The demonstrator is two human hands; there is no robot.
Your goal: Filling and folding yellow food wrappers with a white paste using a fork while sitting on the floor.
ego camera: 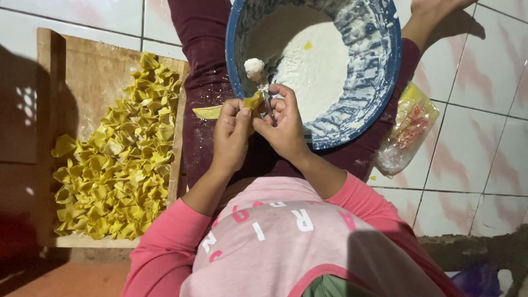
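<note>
Dozens of folded yellow dumplings fill the wooden board; left hand pinches another wrapper, right hand grips a spoon; white filling remains in the blue bowl.

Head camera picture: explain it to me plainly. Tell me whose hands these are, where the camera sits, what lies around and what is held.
There is no machine here. The camera sits on a person's head and looks straight down, so you see their pink top, lap and two bare hands. The left hand holds a yellow dough wrapper. The right hand holds a spoon carrying a lump of white filling. On the lap rests a blue bowl with more white paste. On the person's left, a wooden board bears a heap of folded yellow dumplings. On the right, a plastic bag lies on the tiled floor.
</note>
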